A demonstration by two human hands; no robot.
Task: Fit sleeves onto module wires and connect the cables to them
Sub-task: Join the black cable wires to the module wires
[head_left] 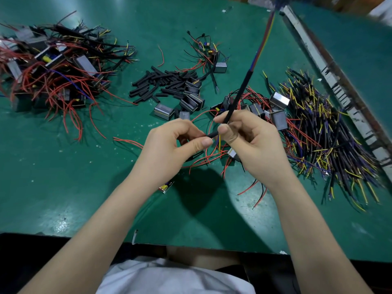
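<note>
**Both hands on a sleeve and cable over a cluttered green bench**

Green bench mat [63, 187], scuffed and glossy in patches. Far left: tangled heap of finished modules [53, 66], red wires and grey metal cases. Centre back: loose pile of short black sleeves [161, 83], matte tubes lying every way. Beside it, a few bare metal-cased modules [165, 110], boxy, with a dull shine. Right: thick sheaf of cut cables [326, 128], black jackets with yellow and blue cores showing. A worn metal strip [318, 56] runs diagonally past that sheaf.

Left hand [174, 145]: thumb and fingers curled, pinching one end of a black sleeve [212, 135]. Right hand [250, 141]: thumb and forefinger pinch a long black cable [239, 94] that rises up and away, its jacket ending in red, blue and yellow cores near the top edge. Sleeve and cable meet between the two thumbs; the joint itself is hidden by fingertips. Red module wires [203, 160] trail beneath the hands, and a metal case [233, 153] peeks out under the right palm.
</note>
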